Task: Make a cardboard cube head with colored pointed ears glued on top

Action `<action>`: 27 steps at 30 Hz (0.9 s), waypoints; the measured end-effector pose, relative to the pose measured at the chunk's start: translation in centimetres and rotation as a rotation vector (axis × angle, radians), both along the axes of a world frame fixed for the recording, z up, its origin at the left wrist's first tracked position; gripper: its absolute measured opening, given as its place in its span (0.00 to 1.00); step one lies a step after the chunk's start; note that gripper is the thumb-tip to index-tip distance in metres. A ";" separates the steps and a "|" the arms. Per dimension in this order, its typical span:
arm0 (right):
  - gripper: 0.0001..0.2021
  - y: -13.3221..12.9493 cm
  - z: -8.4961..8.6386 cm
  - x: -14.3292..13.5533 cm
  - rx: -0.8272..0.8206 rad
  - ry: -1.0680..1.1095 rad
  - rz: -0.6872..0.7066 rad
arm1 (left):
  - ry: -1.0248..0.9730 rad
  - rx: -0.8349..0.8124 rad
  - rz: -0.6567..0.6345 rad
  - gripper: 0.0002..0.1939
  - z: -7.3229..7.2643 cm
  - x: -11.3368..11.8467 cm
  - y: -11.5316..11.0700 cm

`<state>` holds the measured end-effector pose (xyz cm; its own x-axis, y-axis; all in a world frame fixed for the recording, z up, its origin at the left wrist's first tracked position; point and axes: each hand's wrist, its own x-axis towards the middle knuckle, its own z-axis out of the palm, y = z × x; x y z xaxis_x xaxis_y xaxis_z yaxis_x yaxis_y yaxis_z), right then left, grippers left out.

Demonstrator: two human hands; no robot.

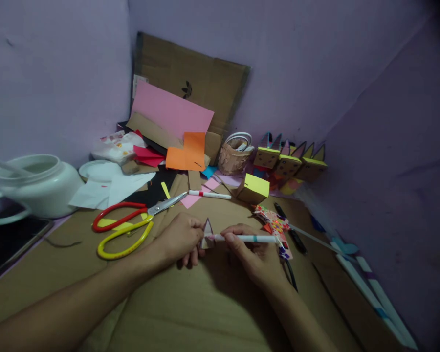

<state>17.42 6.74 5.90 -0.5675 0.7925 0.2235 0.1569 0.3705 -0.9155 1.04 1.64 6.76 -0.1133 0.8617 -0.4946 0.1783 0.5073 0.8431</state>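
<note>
A small cardboard triangle with a dark outline [208,228] is pinched in my left hand [186,238], standing point up. My right hand [252,249] is closed on a white marker [256,238], whose tip meets the triangle's pinkish middle. Left of my left hand lie large scissors [124,230] with one red and one yellow handle, blades apart. Beyond my hands rest a second white marker [209,195] with red ends and a cardboard box with a yellow top [255,186].
A white pot [40,188] and a dark phone [11,244] are at the left. Coloured paper [172,110] and scraps lie at the back, beside a brown basket [234,156] and box figures with pointed ears [289,164]. More markers [374,288] line the right.
</note>
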 end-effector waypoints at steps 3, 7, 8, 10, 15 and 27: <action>0.12 -0.2 0.2 -0.1 -0.032 -0.031 0.033 | 0.007 0.007 -0.004 0.10 0.0 0.0 0.0; 0.13 -0.2 -0.2 0.0 -0.118 0.008 0.020 | 0.012 0.010 -0.015 0.10 0.0 -0.1 0.1; 0.12 -0.1 -0.2 0.0 -0.117 0.024 -0.002 | 0.012 0.011 -0.014 0.10 0.0 -0.1 0.1; 0.12 0.0 -0.3 0.1 -0.077 0.030 -0.034 | 0.012 0.011 -0.009 0.10 0.0 -0.1 0.0; 0.11 -0.2 0.3 0.0 -0.013 -0.048 0.048 | 0.015 0.002 0.004 0.11 0.2 0.1 0.0; 0.12 0.0 -0.2 0.0 -0.044 0.003 0.005 | 0.024 0.000 -0.006 0.11 0.2 0.0 0.0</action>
